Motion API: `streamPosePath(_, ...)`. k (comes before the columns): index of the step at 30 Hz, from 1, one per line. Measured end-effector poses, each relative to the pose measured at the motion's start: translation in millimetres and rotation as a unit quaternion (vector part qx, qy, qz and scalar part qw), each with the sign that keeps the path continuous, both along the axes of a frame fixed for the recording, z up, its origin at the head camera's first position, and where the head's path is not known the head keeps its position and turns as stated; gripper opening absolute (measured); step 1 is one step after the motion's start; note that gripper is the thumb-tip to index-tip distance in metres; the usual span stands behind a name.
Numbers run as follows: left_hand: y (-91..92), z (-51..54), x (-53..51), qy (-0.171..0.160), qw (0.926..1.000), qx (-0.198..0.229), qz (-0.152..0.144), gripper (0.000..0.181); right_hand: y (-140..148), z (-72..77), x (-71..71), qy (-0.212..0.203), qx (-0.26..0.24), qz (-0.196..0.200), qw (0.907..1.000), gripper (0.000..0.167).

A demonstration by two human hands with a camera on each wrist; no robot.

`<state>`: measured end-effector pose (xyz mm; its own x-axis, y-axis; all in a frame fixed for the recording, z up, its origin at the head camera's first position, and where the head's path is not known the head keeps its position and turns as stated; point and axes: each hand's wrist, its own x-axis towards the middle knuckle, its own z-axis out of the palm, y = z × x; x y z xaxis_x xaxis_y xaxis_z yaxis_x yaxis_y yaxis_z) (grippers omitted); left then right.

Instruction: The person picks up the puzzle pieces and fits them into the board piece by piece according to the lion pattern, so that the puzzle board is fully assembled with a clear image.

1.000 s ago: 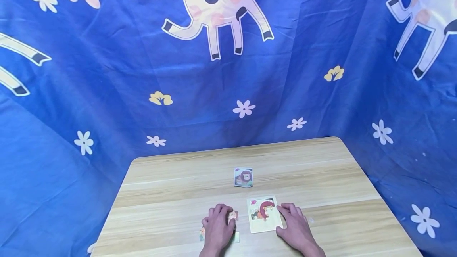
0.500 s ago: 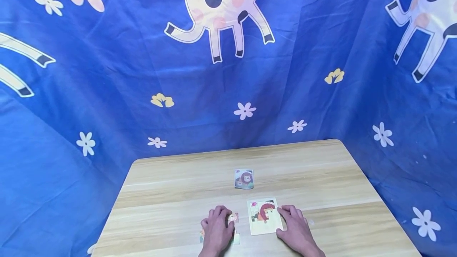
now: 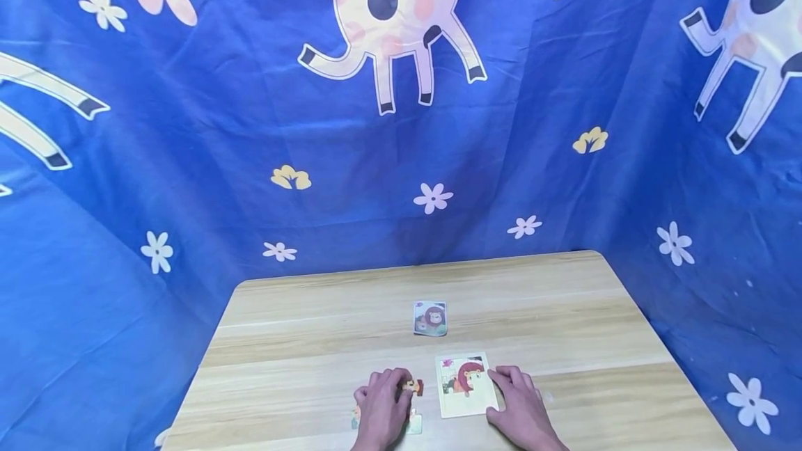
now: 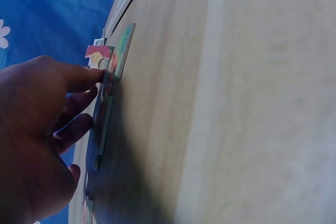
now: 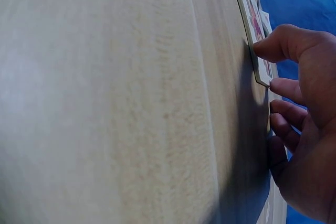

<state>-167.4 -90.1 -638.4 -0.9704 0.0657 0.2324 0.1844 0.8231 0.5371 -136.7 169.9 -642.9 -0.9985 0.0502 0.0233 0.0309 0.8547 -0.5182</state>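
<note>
Between the thumb and forefinger of my left hand (image 3: pixel 382 410), a small red-and-orange puzzle piece (image 3: pixel 416 388) is pinched. In the left wrist view the piece (image 4: pixel 99 52) stands tilted above other flat pieces (image 4: pixel 125 45). Just right of it lies a pale puzzle board (image 3: pixel 460 406) whose upper part shows a maned lion; its lower part is bare. My right hand (image 3: pixel 523 410) touches the board's right edge with thumb and forefinger, its other fingers loosely bent. The right wrist view shows the thumb (image 5: pixel 268 48) against the board's edge (image 5: pixel 245 11).
A small lion picture card (image 3: pixel 430 319) lies behind the board. Loose pieces lie around my left hand, one of them pale green (image 3: pixel 415 422), others partly hidden under it. Blue patterned cloth (image 3: pixel 351 228) hangs behind and beside the wooden table (image 3: pixel 301 339).
The piece at my left fingertips shows a different side or angle, orange and dark red where it looked pinker before. The head view has shifted slightly; my right hand stays at the board.
</note>
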Motion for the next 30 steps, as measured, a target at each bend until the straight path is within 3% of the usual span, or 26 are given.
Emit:
streamPosePath(4, 1.1, 2.5, -1.7, -0.028, 0.9987, 0.042, 0.004, 0.018, -0.8, 0.5, -1.9, 0.0, 0.001, 0.002, 1.0, 0.07)
streamPosePath(8, 2.5, 6.1, -2.5, -0.074, 0.9925, 0.097, 0.005, 0.015, -1.3, -0.4, -2.3, 0.008, 0.006, 0.004, 0.9999, 0.07)
streamPosePath(12, 6.0, 8.6, -1.9, -0.092, 0.9883, 0.121, 0.004, 0.014, -1.1, -1.6, -1.6, 0.011, 0.011, 0.004, 0.9999, 0.07)
streamPosePath(18, 16.1, 10.5, 1.9, -0.091, 0.9883, 0.123, 0.003, 0.013, 0.1, -2.9, 0.6, 0.001, 0.005, 0.008, 0.9999, 0.07)
streamPosePath(30, 29.4, 18.0, 0.1, -0.056, 0.9897, 0.126, -0.038, 0.018, -0.1, -1.9, -1.3, -0.002, 0.003, 0.008, 1.0, 0.07)
